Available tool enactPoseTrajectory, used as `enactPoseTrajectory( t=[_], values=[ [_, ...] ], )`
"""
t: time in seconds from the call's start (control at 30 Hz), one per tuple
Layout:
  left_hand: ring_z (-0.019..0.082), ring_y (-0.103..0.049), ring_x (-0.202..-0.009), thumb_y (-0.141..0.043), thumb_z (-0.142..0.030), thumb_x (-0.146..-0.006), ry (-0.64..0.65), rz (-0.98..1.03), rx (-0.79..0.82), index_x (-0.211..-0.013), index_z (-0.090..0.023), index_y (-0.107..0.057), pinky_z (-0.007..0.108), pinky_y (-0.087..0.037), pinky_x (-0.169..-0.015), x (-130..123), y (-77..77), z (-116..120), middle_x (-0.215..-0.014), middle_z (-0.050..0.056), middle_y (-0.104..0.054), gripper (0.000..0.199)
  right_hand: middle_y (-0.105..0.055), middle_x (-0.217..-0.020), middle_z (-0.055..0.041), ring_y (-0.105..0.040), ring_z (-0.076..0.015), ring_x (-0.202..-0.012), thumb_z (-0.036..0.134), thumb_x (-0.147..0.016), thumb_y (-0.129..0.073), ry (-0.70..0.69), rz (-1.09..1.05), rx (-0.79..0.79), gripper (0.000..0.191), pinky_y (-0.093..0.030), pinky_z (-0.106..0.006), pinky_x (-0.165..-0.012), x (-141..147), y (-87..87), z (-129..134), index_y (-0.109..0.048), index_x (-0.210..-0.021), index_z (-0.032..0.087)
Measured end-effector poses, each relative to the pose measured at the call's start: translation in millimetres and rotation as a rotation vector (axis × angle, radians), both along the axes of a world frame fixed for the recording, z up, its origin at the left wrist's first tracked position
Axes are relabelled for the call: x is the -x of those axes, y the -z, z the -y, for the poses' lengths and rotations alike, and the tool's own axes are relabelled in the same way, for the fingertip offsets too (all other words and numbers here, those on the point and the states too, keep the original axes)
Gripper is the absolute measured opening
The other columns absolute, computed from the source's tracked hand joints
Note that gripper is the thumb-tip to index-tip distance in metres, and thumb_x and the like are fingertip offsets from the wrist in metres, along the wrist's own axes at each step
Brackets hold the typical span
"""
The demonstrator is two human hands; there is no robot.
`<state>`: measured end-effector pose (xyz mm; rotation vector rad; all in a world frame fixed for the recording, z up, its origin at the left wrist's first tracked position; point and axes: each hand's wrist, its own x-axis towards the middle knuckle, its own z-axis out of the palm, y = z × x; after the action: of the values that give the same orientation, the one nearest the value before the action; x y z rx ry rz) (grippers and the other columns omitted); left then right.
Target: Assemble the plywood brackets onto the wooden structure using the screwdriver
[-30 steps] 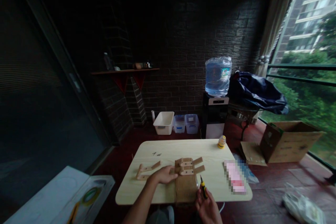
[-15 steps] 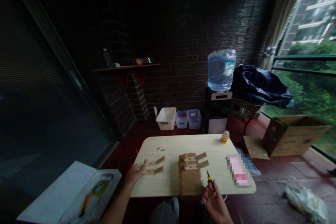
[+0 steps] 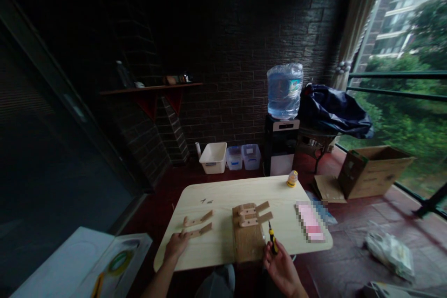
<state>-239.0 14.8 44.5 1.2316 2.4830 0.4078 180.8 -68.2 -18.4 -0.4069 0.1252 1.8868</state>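
My left hand (image 3: 175,245) is at the table's left side, its fingers closed on the near end of an angled wooden piece (image 3: 200,231). Just behind that piece lies a similar wooden piece (image 3: 199,219), untouched. A yellow-and-black screwdriver (image 3: 272,242) points up and away in my right hand (image 3: 281,265), by the table's front edge. Left of it, a brown cardboard box (image 3: 248,244) bears two more angled wooden pieces (image 3: 248,221), whose flat ends stick out past its right side.
On the pale table (image 3: 216,251) are small dark bits (image 3: 206,201), a yellow-based clear container (image 3: 292,179) and a blurred pink item (image 3: 310,221). An open white case (image 3: 115,260) stands at left. A water dispenser (image 3: 281,144) and an open carton (image 3: 377,172) are beyond.
My left hand has come down from an open pose over the two loose wooden pieces and closed on the nearer one. The screwdriver stays in my right hand. The view has turned slightly right.
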Motion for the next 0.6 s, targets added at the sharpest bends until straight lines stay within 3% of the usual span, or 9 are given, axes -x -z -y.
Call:
enactPoseTrajectory(
  t=[0.13, 0.3, 0.43, 0.6],
  values=[
    [0.033, -0.072, -0.110, -0.048, -0.053, -0.089, 0.017, 0.063, 0.071, -0.100, -0.016, -0.069, 0.034, -0.054, -0.085, -12, -1.9, 14, -0.112, 0.019, -0.076, 0.044, -0.076, -0.089, 0.0022, -0.072, -0.0143, -0.085, 0.023, -0.083, -0.079, -0.021, 0.006, -0.011, 0.013, -0.054, -0.028, -0.077, -1, -6.3, 3, -0.072, -0.094, 0.023],
    [0.029, -0.073, -0.104, -0.048, -0.047, -0.090, 0.050, 0.139, -0.005, -0.099, -0.019, -0.067, 0.032, -0.053, -0.082, -45, -25.1, 30, -0.100, 0.014, -0.078, 0.036, -0.076, -0.090, 0.0017, -0.071, -0.0144, -0.084, 0.023, -0.081, -0.078, -0.051, 0.025, -0.044, 0.020, -0.053, -0.029, -0.078, -1, -11.9, 6, -0.073, -0.101, 0.024],
    [0.026, -0.074, -0.101, -0.051, -0.044, -0.091, 0.128, 0.245, -0.134, -0.108, -0.018, -0.065, 0.031, -0.053, -0.085, -87, -43.7, 39, -0.099, 0.010, -0.079, 0.034, -0.074, -0.089, 0.0004, -0.068, -0.0144, -0.080, 0.023, -0.078, -0.076, -0.076, 0.073, -0.066, 0.019, -0.052, -0.029, -0.076, -3, -14.6, 13, -0.073, -0.097, 0.021],
    [0.018, -0.075, -0.097, -0.055, -0.033, -0.091, 0.266, 0.448, -0.247, -0.133, -0.021, -0.057, 0.026, -0.055, -0.086, -152, -42.9, 49, -0.112, 0.008, -0.078, 0.044, -0.064, -0.075, 0.0028, -0.057, -0.0113, -0.063, 0.030, -0.076, -0.075, -0.045, 0.242, -0.116, 0.020, -0.048, -0.026, -0.066, -2, -18.8, 18, -0.073, -0.094, 0.020]
  ],
)
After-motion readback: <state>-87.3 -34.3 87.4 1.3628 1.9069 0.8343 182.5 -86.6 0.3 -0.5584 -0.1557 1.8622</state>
